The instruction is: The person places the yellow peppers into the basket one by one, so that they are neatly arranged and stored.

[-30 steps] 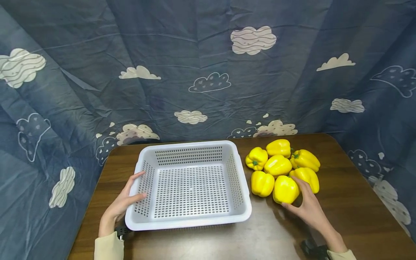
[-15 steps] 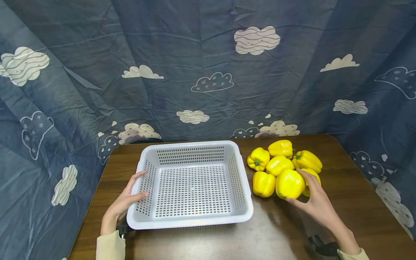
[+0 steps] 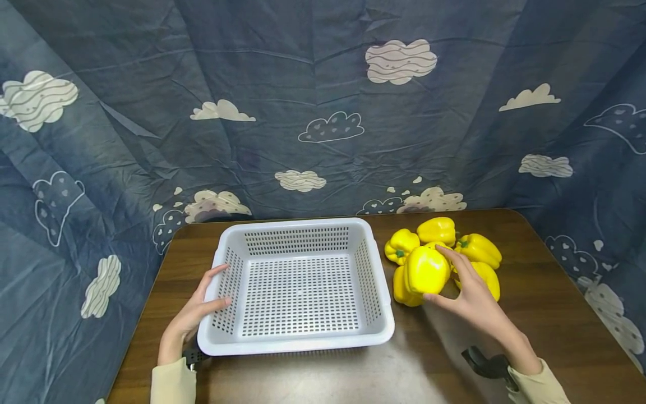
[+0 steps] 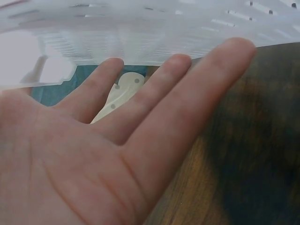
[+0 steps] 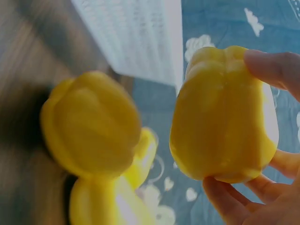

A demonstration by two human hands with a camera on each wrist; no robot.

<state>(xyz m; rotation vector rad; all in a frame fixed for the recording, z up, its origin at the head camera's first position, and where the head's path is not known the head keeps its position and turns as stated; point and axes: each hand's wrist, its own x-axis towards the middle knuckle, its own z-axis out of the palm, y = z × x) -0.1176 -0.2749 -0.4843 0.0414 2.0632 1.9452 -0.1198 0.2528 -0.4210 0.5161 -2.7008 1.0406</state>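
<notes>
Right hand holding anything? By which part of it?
Yes: the right hand holds a yellow pepper by opposite ends, thumb at one, fingers at the other.

- Left hand: seen from the palm side, by which the left and lower part of the view is filled; creases are shown across the palm.
- Fingers: three are seen whole, straight and spread, directed obliquely toward the upper right; the rightmost is shown largest.
- White basket: extended across the top; its surface is pierced by small slots, and a brightly lit part is seen at upper left. Its lower edge is overlapped by the fingertips; whether contact is made by each cannot be told.
- Worktop: brown, wood-grained, exposed at right and partly darkened by shadow.
- Blue cloth: glimpsed between basket and fingers; a pale cloud with grey dots is borne on it, partly covered by fingers.
</notes>
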